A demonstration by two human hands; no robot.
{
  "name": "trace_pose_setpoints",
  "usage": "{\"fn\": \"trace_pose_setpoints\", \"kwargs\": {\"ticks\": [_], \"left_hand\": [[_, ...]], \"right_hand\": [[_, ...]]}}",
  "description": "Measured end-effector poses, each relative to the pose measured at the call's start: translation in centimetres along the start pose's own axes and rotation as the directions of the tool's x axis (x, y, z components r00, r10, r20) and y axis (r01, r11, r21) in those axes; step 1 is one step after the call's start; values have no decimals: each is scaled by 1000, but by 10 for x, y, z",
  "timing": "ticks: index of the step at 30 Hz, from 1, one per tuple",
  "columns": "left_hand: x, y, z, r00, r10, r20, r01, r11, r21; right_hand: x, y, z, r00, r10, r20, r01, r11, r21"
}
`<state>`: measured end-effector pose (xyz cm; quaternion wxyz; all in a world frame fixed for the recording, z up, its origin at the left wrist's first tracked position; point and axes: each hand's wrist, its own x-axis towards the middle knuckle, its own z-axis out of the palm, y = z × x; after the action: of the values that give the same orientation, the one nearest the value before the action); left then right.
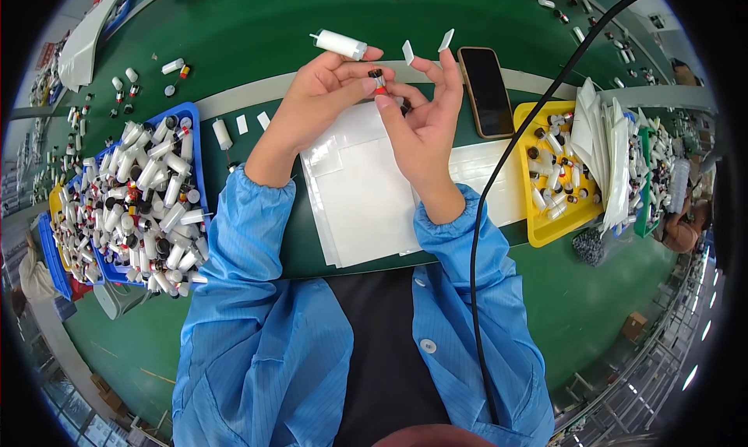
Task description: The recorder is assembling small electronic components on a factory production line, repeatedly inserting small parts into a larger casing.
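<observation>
My left hand [321,96] is closed over the white paper stack, a white cylinder with a clear end and a thin tip [340,44] lying across its fingers. Its thumb and fingertips also pinch a small black-topped, red-banded cylindrical part [378,79]. From the other side, my right hand [427,131] meets that part with its thumb, and another dark piece shows partly behind the thumb. Two small white rectangular pads stick up from raised right fingertips, one pad [407,53] left of the other pad [446,40].
At left, a blue bin [196,135] is heaped with white cylinders. A yellow tray [549,233] with similar parts stands at right, beside a phone [487,89]. White sheets [354,205] lie under my hands. A black cable [499,170] crosses the view.
</observation>
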<state>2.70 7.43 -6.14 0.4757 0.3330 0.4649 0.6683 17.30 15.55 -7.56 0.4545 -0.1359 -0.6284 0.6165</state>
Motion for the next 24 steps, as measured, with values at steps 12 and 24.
{"fn": "trace_pose_setpoints", "kwargs": {"ticks": [12, 24], "left_hand": [[-1, -2, -1, 998, 33, -51, -28, 996, 83], [-3, -2, 6, 998, 56, -21, -50, 977, 209]], "right_hand": [[11, -12, -7, 977, 210, -46, -190, 944, 271], [14, -2, -2, 937, 344, -66, -321, 919, 230]]}}
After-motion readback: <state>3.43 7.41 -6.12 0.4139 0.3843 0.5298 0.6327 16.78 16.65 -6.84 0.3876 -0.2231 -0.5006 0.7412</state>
